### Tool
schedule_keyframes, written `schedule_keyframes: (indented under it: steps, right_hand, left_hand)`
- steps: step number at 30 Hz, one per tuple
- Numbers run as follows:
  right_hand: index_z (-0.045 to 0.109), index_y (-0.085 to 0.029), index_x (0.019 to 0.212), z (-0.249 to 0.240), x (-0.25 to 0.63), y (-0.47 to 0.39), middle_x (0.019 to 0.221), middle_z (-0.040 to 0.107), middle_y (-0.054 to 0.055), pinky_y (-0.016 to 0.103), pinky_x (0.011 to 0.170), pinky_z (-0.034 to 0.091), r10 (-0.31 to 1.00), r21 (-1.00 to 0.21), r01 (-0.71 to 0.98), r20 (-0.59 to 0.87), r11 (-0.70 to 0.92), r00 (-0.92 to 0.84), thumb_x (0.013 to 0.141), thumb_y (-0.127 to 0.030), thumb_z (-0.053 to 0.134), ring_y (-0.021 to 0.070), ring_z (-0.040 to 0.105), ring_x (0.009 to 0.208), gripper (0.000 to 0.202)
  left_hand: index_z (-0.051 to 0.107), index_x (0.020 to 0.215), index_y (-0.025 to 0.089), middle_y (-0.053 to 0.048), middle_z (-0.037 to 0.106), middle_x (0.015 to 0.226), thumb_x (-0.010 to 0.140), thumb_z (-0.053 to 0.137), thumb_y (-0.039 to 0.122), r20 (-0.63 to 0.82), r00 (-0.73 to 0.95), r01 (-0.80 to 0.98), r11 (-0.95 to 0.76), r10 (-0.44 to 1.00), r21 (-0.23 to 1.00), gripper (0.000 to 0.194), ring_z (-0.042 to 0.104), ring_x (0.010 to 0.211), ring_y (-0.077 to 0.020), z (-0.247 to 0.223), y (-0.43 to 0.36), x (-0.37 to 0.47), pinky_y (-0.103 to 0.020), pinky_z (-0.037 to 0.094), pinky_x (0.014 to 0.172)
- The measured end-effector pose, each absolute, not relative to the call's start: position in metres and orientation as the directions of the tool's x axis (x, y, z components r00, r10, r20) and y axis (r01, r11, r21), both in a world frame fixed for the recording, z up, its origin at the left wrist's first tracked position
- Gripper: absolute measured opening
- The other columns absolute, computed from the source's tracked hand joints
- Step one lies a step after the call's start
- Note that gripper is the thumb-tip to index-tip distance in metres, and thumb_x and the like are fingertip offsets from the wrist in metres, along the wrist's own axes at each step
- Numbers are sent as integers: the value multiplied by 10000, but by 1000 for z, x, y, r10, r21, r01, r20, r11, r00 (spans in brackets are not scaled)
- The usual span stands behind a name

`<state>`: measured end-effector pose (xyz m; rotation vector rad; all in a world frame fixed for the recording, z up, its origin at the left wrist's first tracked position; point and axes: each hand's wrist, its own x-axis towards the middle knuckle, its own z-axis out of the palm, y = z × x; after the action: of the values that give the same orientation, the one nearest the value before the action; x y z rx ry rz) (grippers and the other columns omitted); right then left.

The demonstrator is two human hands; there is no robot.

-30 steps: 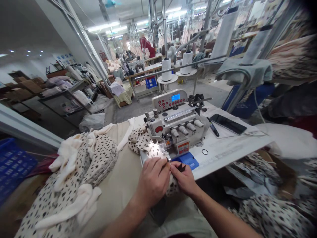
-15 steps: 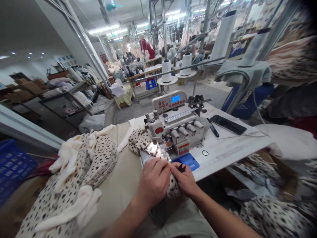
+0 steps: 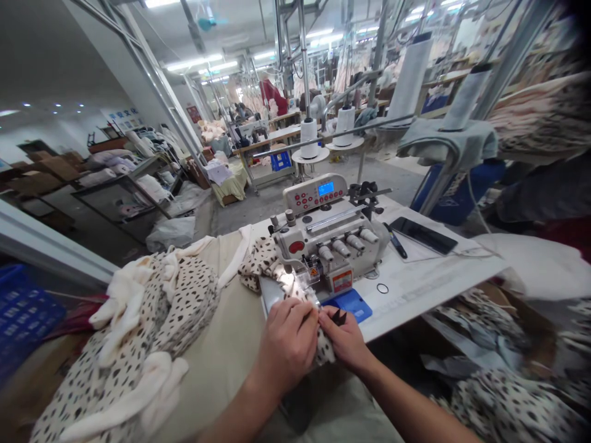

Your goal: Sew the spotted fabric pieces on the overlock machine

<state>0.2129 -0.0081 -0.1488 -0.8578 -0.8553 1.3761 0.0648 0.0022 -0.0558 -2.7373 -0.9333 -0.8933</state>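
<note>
My left hand (image 3: 290, 337) is closed, its fingers pinching the edge of a cream fabric piece with black spots (image 3: 324, 348) just in front of the overlock sewing machine (image 3: 330, 237). Against it, my right hand (image 3: 344, 337) grips the same edge between thumb and fingers. A small black pointed tool (image 3: 339, 317), perhaps thread snips, pokes out of the right hand; most of it is hidden. From my fingers the cloth runs under the lit presser foot area, and more spotted cloth (image 3: 258, 261) bunches behind and left of the machine.
Spotted pieces with white fleece parts (image 3: 184, 295) are stacked at left. On the machine table (image 3: 410, 280) lie a phone (image 3: 425, 235), a dark-handled cutter (image 3: 396, 241), a black ring (image 3: 382, 288) and a blue plate (image 3: 353, 306). Thread cones (image 3: 308, 138) stand behind. Spotted scraps (image 3: 503, 400) fill the lower right.
Both hands have shifted slightly toward me, still pinching the fabric edge. A little more spotted cloth shows between them and the presser foot. The view has tilted slightly.
</note>
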Motion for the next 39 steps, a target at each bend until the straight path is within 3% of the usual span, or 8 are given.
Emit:
schedule_keyframes:
  steps: [9, 19, 25, 33, 36, 39]
  right_hand:
    - [633, -166, 730, -158, 206, -6, 550, 576, -31, 193, 399, 364, 996, -860, -506, -88, -70, 13, 795, -556, 756, 67, 457, 400, 414]
    - [698, -147, 767, -158, 203, -5, 518, 589, -22, 184, 386, 350, 996, -846, -531, -78, -44, 42, 792, -521, 769, 69, 474, 391, 381]
    - [691, -150, 748, -159, 204, -4, 519, 593, -22, 179, 389, 343, 996, -844, -534, -82, -52, 34, 777, -524, 780, 65, 469, 393, 385]
    - [689, -149, 771, -159, 206, -9, 530, 600, -16, 196, 412, 351, 999, -904, -428, -28, -8, 40, 783, -518, 780, 77, 474, 414, 380]
    - [669, -155, 756, -156, 205, -10, 511, 579, -24, 209, 400, 334, 998, -926, -378, -42, -18, 54, 758, -544, 788, 83, 447, 395, 407]
    - [677, -164, 772, -149, 204, -13, 555, 596, -10, 243, 447, 383, 996, -957, -287, 27, 50, 82, 784, -528, 765, 114, 482, 447, 374]
  left_hand:
    - [648, 1135, 149, -96, 679, 1093, 910, 588, 149, 576, 637, 587, -807, 513, 69, 232, 576, 1065, -245, -57, 5, 61, -432, 469, 948]
    - [662, 1094, 209, -95, 672, 1140, 919, 561, 186, 552, 565, 658, -739, 613, 147, 203, 591, 1163, -245, -47, 33, 46, -457, 481, 1024]
    - [684, 991, 204, -82, 679, 1118, 933, 563, 243, 430, 559, 702, -681, 709, 208, 140, 608, 1100, -228, -39, 72, 34, -444, 455, 1032]
    - [673, 933, 175, -101, 686, 1117, 966, 497, 192, 413, 509, 805, -587, 755, 81, 180, 631, 998, -231, -35, 62, 25, -405, 483, 919]
    - [639, 1044, 181, -120, 636, 1258, 968, 480, 166, 392, 510, 815, -576, 766, 65, 177, 614, 1095, -233, -32, 50, 26, -378, 484, 934]
    - [604, 1135, 188, -127, 644, 1196, 959, 513, 198, 325, 449, 872, -488, 832, 43, 199, 650, 990, -230, -27, 41, 28, -342, 501, 823]
